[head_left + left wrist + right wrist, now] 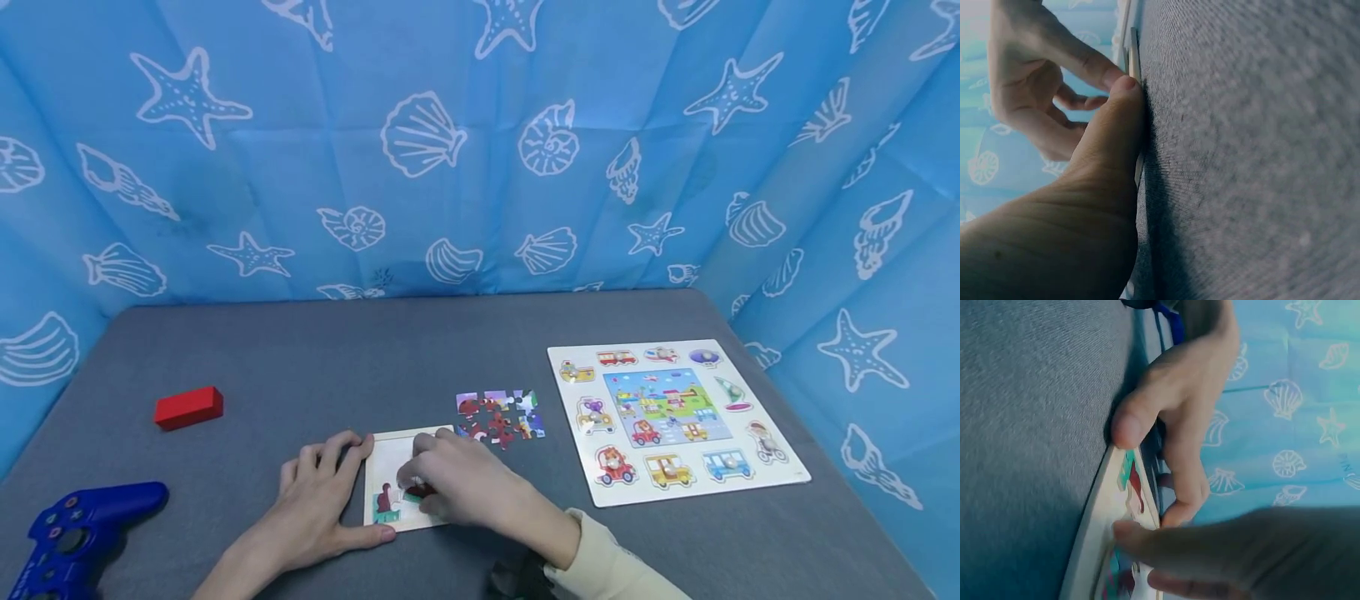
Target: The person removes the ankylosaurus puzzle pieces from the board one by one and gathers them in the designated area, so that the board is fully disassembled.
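A small wooden puzzle tray [387,448] lies on the table, its inside mostly bare. At its lower left corner sits one puzzle piece [386,502] with dark red and green print. My left hand [318,492] grips the tray along its left side, thumb on the near corner and forefinger by the far one. Over the tray's right part, my right hand [465,479] pinches another puzzle piece [1112,575] between thumb and fingers, low against the tray floor. My right fingers cover much of that piece in the head view.
Several loose jigsaw pieces [498,415] lie just beyond the tray, to the right. Farther right is a large white vehicle peg board [581,475]. A red block [189,408] and a blue game controller [93,525] are on the left. A patterned blue curtain [480,208] hangs behind the table.
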`<state>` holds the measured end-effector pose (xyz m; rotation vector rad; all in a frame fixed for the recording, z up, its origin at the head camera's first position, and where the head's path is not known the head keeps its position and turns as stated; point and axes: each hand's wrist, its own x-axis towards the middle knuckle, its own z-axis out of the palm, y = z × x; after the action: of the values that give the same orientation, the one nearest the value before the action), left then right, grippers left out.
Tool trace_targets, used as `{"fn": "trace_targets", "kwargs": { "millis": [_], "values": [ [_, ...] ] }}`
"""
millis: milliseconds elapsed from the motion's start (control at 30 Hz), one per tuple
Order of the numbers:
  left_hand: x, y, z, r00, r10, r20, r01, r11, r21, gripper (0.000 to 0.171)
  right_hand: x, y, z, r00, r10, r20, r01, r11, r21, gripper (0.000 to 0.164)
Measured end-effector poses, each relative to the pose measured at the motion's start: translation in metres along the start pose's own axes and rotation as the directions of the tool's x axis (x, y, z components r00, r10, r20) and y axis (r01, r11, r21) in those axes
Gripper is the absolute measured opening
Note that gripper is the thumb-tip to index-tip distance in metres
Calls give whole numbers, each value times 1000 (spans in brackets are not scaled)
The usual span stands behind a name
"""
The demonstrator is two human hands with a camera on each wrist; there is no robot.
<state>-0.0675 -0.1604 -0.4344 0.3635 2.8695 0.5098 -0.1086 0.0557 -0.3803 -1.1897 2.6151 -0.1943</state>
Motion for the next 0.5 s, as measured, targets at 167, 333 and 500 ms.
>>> {"fn": "trace_targets", "kwargs": {
  "millis": [167,333,500],
  "values": [
    [-1,0,-1,1000,9,-2,-9,1000,-9,116,6,-7,7,998,-37,-42,34,996,-83,37],
    [-1,0,-1,1000,11,1,-11,1000,-12,116,10,-12,12,998,-24,-57,21,999,-50,37],
    [0,0,-1,1000,6,14,-6,1000,-21,116,10,-11,14,996,-46,-76,46,999,-2,33]
  ]
}}
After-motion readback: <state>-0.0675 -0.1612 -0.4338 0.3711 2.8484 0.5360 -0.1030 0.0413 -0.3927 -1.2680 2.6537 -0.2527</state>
